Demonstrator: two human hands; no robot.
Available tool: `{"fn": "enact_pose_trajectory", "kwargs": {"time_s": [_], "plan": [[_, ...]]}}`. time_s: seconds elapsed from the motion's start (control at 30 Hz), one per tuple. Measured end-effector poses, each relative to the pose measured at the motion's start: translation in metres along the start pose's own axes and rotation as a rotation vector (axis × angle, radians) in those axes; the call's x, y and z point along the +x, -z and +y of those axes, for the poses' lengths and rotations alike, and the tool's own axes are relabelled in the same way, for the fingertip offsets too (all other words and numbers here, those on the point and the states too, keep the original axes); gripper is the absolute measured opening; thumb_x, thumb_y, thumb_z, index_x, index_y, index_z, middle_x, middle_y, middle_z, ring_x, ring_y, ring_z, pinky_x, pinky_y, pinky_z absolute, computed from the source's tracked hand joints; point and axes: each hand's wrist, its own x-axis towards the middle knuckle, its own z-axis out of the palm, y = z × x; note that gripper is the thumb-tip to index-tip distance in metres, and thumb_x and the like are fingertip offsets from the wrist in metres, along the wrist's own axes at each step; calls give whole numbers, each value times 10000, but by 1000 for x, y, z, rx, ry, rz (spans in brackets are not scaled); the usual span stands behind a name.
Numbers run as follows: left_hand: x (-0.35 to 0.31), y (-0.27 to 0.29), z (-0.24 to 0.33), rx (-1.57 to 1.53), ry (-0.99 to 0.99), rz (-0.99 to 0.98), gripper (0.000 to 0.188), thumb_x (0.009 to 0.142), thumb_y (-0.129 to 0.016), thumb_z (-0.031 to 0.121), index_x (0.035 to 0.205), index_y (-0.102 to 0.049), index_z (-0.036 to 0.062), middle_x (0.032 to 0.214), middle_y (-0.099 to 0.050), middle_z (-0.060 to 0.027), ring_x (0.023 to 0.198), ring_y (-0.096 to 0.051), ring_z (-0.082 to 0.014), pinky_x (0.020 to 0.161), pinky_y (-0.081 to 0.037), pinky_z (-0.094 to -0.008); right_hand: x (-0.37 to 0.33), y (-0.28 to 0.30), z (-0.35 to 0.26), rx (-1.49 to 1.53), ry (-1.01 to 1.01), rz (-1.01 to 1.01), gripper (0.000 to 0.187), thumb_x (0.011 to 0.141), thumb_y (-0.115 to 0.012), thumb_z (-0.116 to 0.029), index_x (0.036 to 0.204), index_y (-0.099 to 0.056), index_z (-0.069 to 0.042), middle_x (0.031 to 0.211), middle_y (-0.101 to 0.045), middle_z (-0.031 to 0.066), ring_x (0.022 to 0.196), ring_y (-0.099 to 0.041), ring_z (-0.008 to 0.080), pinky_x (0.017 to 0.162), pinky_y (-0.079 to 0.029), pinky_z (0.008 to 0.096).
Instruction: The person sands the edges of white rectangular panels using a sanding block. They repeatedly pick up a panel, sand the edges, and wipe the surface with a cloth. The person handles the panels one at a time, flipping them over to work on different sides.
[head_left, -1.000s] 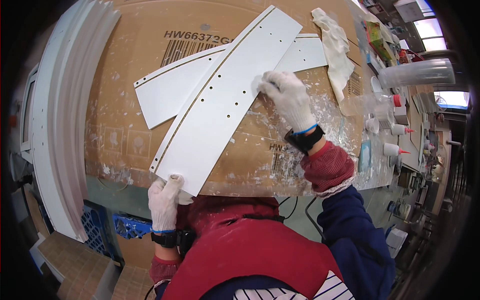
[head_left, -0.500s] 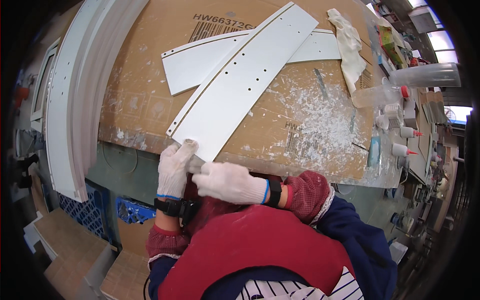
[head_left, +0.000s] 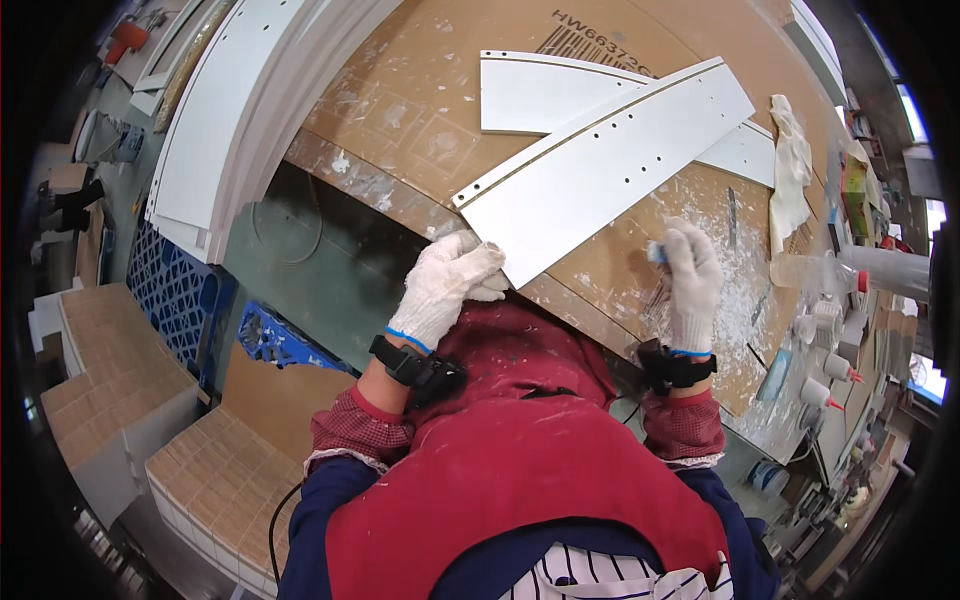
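My left hand [head_left: 452, 280], in a white knitted glove, pinches the near left end of a curved white board [head_left: 590, 165]. This board has a row of small dark holes and a groove along its upper edge. It lies slantwise across a second white board [head_left: 530, 97] on a cardboard-covered table. My right hand [head_left: 692, 280], gloved too, is raised to the right of the boards, clear of them. Its curled fingers hold a small blue-grey piece [head_left: 656, 252], mostly hidden, whose kind I cannot make out.
White flakes speckle the cardboard [head_left: 390, 120]. A crumpled cream cloth [head_left: 790, 175] lies at the right, near a clear bottle [head_left: 815, 272] and several red-tipped glue bottles [head_left: 840, 368]. Long white mouldings [head_left: 240, 120] stand at the left, above a blue plastic crate [head_left: 172, 285].
My right hand has moved away from the board's near end to the right, carrying the small piece. My left hand stays at that end. The whole view has shifted and turned.
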Motion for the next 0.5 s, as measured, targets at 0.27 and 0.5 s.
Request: {"fn": "enact_pose_trajectory", "kwargs": {"time_s": [0.27, 0.5], "plan": [[2, -13, 3, -72, 46, -47, 334, 892, -626, 216, 1075, -577, -58, 876, -630, -76, 722, -636, -140, 653, -556, -268, 19, 19, -1, -151, 49, 1, 200, 896, -642, -153, 1028, -648, -3, 926, -635, 20, 769, -572, 80, 658, -461, 210], [5, -20, 4, -126, 61, -46, 303, 888, -626, 186, 1059, -571, -59, 951, -619, -82, 787, -643, -153, 674, -574, -271, 22, -86, -52, -531, 697, -484, 210, 820, -681, -181, 977, -660, -43, 856, -618, 96, 750, -607, 224, 664, -485, 328]]}}
